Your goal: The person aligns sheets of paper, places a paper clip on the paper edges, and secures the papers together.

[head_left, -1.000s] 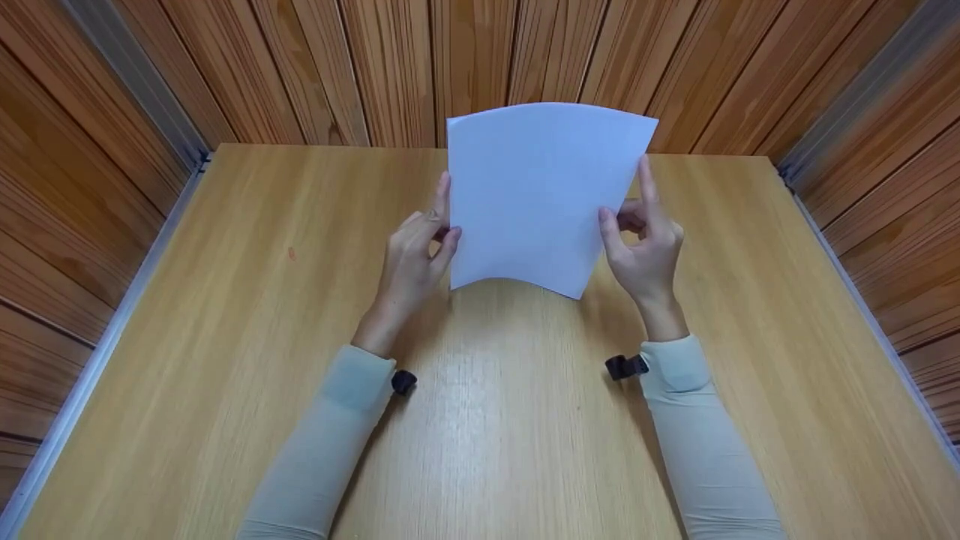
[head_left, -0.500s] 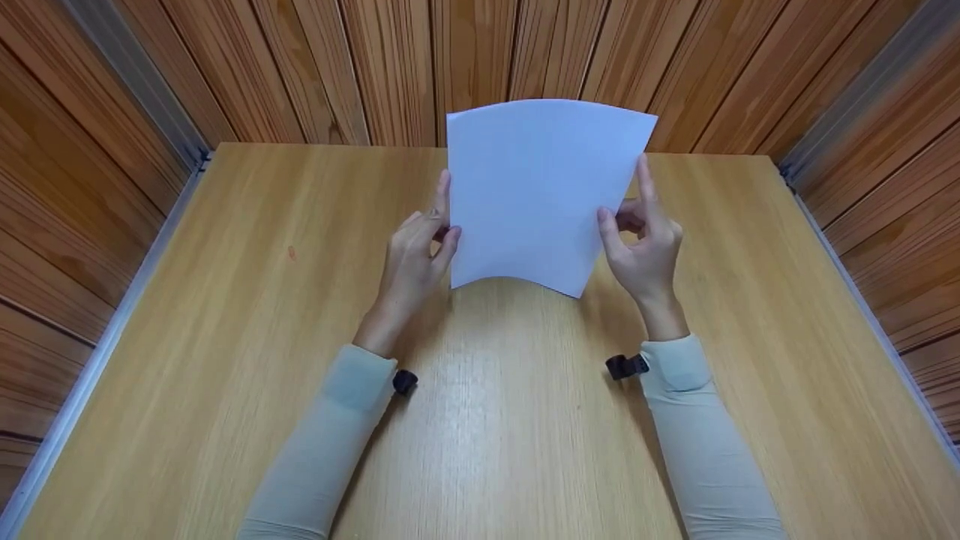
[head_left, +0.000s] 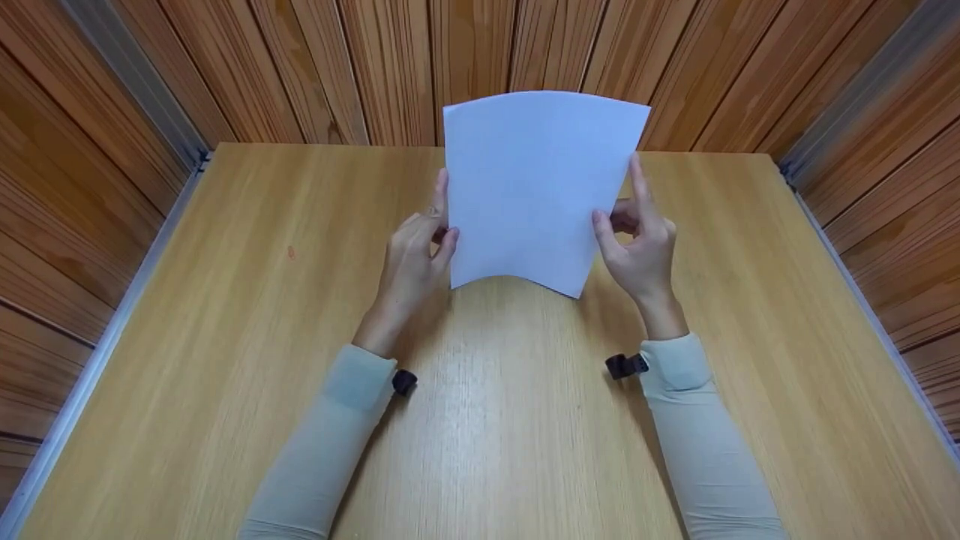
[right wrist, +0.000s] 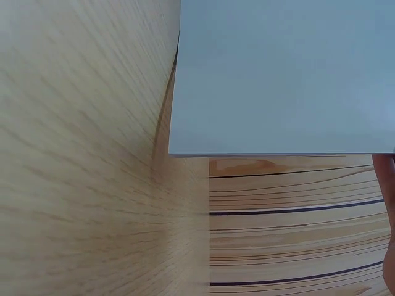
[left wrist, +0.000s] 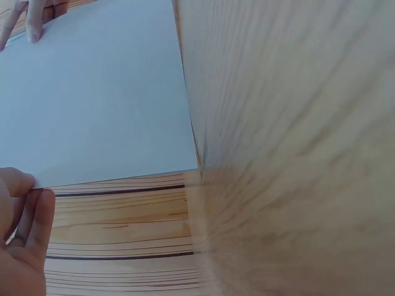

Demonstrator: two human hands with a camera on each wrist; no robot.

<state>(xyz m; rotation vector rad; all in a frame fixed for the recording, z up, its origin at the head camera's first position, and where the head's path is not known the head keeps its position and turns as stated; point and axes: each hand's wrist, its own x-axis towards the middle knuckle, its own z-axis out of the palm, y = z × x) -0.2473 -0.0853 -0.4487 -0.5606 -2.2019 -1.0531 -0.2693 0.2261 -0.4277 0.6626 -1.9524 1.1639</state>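
At the frame's upper centre, the left hand (head_left: pixel 409 252) and right hand (head_left: pixel 645 251) pinch opposite edges of the bowed paper (head_left: pixel 529 187), probably to keep it upright.

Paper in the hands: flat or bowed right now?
Bowed: in the head view, the paper arches between the left hand and right hand, its top and bottom edges both visibly curved.
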